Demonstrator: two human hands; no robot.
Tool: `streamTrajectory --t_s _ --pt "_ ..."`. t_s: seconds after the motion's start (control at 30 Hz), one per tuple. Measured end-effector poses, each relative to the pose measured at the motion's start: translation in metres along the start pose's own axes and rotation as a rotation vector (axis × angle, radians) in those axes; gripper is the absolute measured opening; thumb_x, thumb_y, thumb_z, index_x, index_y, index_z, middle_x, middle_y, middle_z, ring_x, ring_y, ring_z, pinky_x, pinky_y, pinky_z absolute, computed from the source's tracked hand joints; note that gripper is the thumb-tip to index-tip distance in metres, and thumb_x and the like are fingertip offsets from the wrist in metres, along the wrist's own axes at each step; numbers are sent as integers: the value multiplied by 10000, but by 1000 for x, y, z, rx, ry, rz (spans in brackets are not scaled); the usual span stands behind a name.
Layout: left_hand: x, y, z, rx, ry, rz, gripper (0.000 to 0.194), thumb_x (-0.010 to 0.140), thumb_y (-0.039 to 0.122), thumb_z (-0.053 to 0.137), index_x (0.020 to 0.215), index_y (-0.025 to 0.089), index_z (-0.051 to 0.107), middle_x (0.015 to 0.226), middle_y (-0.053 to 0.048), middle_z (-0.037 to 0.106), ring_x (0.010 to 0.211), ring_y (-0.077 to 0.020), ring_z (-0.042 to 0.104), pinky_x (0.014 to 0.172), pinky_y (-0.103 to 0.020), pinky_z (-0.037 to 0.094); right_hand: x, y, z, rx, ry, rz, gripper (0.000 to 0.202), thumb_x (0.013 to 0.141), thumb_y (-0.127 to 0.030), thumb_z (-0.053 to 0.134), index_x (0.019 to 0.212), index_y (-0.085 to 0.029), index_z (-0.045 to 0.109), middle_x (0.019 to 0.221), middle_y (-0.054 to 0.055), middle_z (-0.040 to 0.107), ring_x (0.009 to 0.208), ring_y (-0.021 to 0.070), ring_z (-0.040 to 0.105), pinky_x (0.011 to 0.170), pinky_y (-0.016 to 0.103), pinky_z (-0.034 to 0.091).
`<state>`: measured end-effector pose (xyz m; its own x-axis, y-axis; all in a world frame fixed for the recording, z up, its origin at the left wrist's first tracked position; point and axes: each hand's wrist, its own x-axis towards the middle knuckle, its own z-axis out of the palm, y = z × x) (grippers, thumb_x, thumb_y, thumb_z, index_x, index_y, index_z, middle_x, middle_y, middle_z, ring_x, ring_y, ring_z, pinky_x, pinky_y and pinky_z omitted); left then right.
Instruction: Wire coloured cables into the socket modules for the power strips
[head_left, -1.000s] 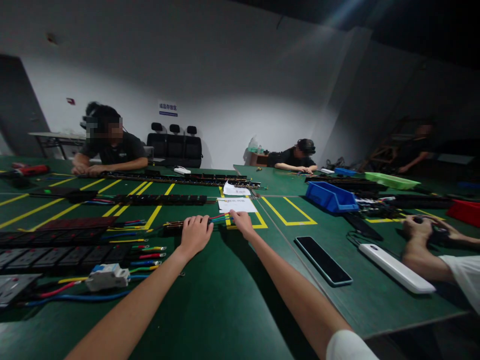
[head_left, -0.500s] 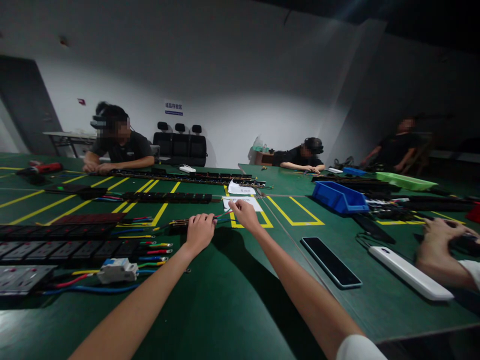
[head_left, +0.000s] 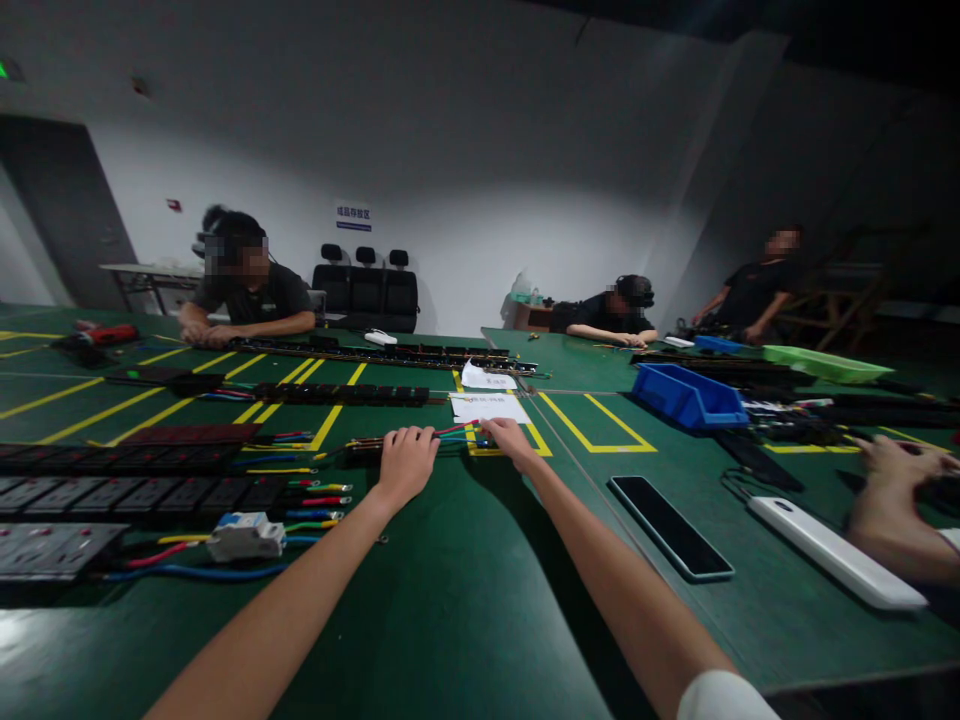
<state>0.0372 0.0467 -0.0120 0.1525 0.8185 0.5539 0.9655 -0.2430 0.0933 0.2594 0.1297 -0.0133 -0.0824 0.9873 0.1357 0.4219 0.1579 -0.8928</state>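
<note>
My left hand (head_left: 407, 463) is wrapped over the end of a dark strip (head_left: 364, 447) lying on the green table. From under its fingers coloured wires (head_left: 455, 434), red, green and blue, run to the right. The fingertips of my right hand (head_left: 508, 440) are closed at the far ends of these wires; the red one leads into the pinch. Just beyond the right hand lies a printed white sheet (head_left: 487, 407). To the left, black socket strips (head_left: 142, 497) with coloured leads rest side by side, and a white circuit breaker (head_left: 246, 537) sits among the nearest wires.
A phone (head_left: 670, 527) and a white power bank (head_left: 832, 550) lie at my right, near a neighbour's hand (head_left: 896, 490). Behind them stand a blue bin (head_left: 688, 397) and a green tray (head_left: 825, 363). Two people sit across the table (head_left: 420, 620); another stands farther back.
My right hand has come down and slightly right along the wires, which now lie lower and straighter. The left hand keeps its hold. The whole view has shifted a little.
</note>
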Motion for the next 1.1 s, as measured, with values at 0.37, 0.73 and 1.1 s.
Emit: streamTrajectory --t_s 0.37,0.73,1.1 --pt "-1 0 0 -10 5 -3 395 1047 389 316 1190 213 640 1120 -99 695 1044 -253 609 940 -423 395 -1 -8 3 291 -72 204 259 799 -383 650 692 -151 613 622 3 555 492 80 375 405 186 234" --pt "-1 1 0 7 -1 -12 387 1045 391 334 1186 202 641 1124 -105 693 1051 -253 596 944 -418 384 1 -13 -10 -327 -23 48 493 936 -516 499 790 -120 754 792 97 714 721 167 621 609 232 405" --pt "-1 0 2 5 15 -9 391 1045 395 332 1187 202 641 1124 -107 696 1048 -259 610 942 -431 391 -15 -50 -13 -914 -258 67 664 849 -749 484 872 -138 744 957 192 729 916 310 680 715 322 456"
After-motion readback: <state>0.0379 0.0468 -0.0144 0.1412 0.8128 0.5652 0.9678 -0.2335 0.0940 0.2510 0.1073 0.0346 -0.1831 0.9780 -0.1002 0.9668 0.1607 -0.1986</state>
